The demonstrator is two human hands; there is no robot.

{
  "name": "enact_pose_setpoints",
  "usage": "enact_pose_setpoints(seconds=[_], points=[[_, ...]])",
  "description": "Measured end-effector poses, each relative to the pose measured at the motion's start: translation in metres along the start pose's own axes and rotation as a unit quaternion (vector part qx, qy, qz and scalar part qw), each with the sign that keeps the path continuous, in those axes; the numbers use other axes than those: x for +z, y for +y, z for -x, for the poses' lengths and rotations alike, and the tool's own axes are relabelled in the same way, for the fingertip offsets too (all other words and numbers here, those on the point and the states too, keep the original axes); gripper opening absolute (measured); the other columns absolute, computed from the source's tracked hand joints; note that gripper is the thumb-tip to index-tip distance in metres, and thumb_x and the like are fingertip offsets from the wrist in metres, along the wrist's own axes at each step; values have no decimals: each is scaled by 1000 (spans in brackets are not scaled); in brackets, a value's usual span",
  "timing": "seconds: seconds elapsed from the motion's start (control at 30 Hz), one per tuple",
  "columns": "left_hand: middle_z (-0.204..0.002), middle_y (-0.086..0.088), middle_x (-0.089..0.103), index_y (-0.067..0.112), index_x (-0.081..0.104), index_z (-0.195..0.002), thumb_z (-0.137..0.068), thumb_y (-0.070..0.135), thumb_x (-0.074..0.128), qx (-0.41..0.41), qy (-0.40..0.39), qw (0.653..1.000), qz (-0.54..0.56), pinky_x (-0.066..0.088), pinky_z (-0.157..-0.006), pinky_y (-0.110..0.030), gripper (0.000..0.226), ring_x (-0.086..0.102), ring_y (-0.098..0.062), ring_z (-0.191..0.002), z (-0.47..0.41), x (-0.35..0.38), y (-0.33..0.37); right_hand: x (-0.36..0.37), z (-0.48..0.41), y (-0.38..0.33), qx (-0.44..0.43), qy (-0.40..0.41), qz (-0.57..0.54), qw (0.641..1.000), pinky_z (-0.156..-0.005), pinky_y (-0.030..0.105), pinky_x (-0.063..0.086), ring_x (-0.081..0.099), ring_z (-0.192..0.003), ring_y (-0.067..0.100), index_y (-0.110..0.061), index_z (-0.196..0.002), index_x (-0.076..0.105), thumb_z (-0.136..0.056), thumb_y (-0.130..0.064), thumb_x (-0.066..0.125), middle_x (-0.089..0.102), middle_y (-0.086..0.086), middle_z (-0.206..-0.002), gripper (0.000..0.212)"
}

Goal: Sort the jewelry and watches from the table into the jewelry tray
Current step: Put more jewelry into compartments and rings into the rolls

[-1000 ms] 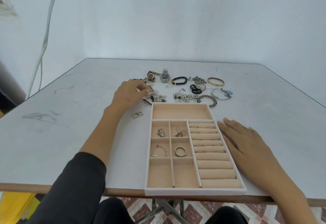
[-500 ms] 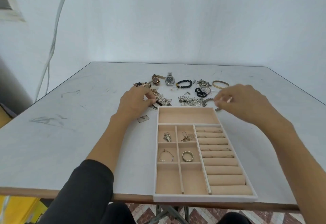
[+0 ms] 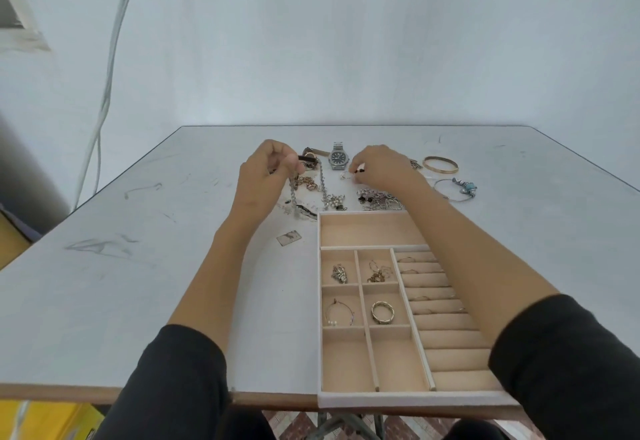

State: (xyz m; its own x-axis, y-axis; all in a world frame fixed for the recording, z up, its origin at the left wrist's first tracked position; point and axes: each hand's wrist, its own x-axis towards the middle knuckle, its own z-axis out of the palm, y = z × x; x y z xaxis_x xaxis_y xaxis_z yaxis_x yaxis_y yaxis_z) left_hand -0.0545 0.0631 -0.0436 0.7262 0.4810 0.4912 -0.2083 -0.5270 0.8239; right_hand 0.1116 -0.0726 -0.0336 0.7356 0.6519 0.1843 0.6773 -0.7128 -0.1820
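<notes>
A beige jewelry tray [image 3: 372, 248] lies at the table's near edge; small rings and earrings sit in four of its compartments. Beyond it is a heap of chains, bracelets and a steel watch [image 3: 338, 158]. My left hand [image 3: 266, 176] is raised over the heap and pinches a silver chain necklace [image 3: 323, 190], which hangs down in two strands to the table. My right hand [image 3: 382, 167] reaches over the tray and pinches a black bead bracelet [image 3: 359, 170] next to the watch.
A gold bangle [image 3: 440, 164] and a silver bangle with a blue charm [image 3: 456, 189] lie at the right of the heap. A small card [image 3: 289, 238] lies left of the tray. Cables [image 3: 104, 93] hang down the wall at left.
My left hand has lifted off the heap with the silver chain trailing from it. My right hand has moved from above the tray's far corner to the black bead bracelet.
</notes>
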Motion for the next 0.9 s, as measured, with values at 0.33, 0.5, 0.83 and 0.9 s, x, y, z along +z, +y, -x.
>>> enact_pose_setpoints(seconds=[0.33, 0.5, 0.83, 0.9], points=[[-73, 8, 65, 21, 52, -89, -99, 22, 50, -1, 54, 995, 87, 43, -76, -18, 10, 55, -12, -79, -6, -5, 0, 15, -8, -12, -25, 39, 60, 997, -74, 36, 42, 52, -98, 27, -7, -99, 60, -93, -7, 45, 54, 10, -104, 17], [-78, 4, 62, 24, 48, -88, -101, 22, 45, 8, 63, 992, 107, 42, -71, -10, 14, 54, -9, -77, -6, -4, 4, -13, 5, -10, 14, -30, -221, 975, -56, 30, 42, 47, -67, 22, -8, -83, 50, -91, -7, 45, 56, 1, -80, 10], [-92, -5, 70, 18, 37, -94, -106, 23, 27, -83, 58, 960, 260, 57, -73, -29, 16, 70, -17, -78, -3, -4, 20, -53, 84, -17, 47, -116, -578, 807, -76, 37, 56, 70, -86, 26, -4, -83, 54, -91, -11, 47, 72, 17, -100, 12], [-85, -3, 70, 19, 37, -93, -106, 23, 27, -99, 62, 955, 273, 57, -69, -29, 17, 68, -15, -68, -2, -4, 22, -56, 99, -17, 55, -130, -599, 788, -73, 33, 55, 69, -83, 24, -5, -79, 55, -90, -10, 47, 73, 15, -100, 14]])
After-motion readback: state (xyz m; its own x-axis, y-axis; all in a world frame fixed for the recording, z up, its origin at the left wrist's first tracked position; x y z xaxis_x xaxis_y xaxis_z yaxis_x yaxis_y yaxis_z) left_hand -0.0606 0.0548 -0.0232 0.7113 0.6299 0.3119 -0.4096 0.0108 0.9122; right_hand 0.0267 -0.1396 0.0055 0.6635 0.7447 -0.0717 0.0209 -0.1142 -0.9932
